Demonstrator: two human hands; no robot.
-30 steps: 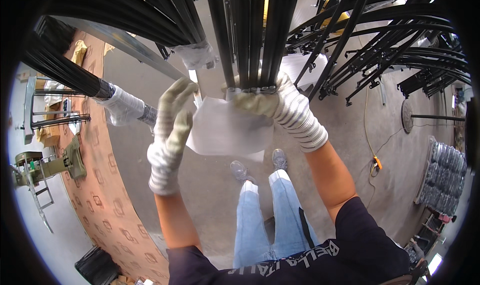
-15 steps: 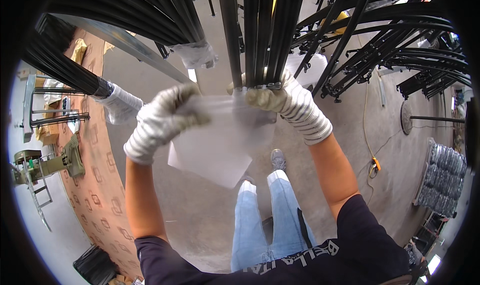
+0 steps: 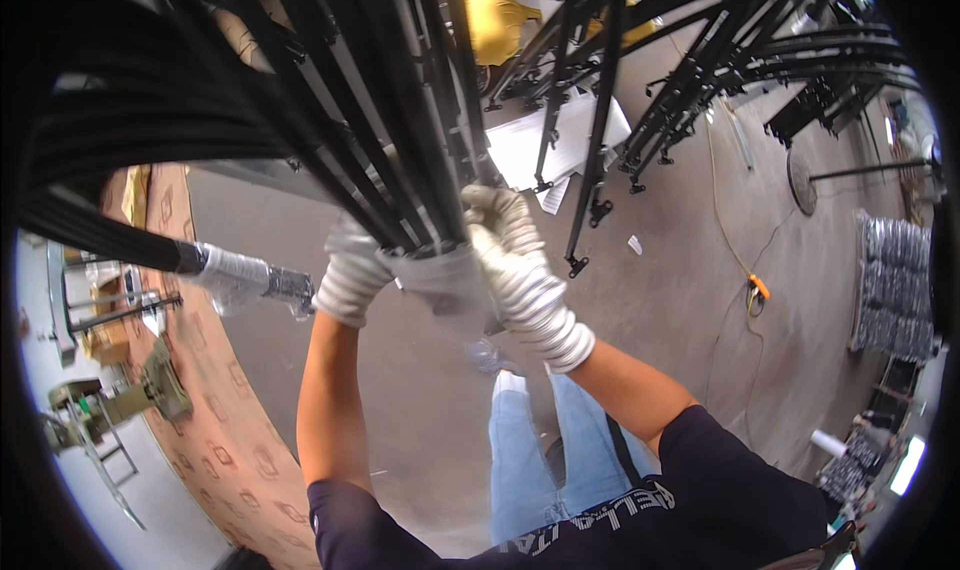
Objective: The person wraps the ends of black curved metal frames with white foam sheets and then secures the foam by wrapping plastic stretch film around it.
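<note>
A bundle of long black metal bars (image 3: 425, 185) hangs down in front of me, its lower ends together. A thin translucent white sheet (image 3: 437, 273) surrounds those ends and extends below them, smeared by motion. On the bundle's left, my left hand (image 3: 352, 270), in a striped whitish knit glove, reaches behind the bars, which hide its fingers. My right hand (image 3: 515, 270), gloved alike, presses against the right side with curled fingers, closed at the edge of the sheet and bars.
Another black bar bundle with a plastic-wrapped end (image 3: 240, 275) juts in from the left. Black bars with brackets (image 3: 680, 100) stand at the right, near white papers (image 3: 555, 145). An orange cable connector (image 3: 758, 287) lies on the floor; wrapped stacked goods (image 3: 893, 285) stand far right.
The sheet, spread flat between my hands before, now surrounds the bar ends. My left hand has moved right and behind the bars; my right hand has moved left and down along the bundle's side.
</note>
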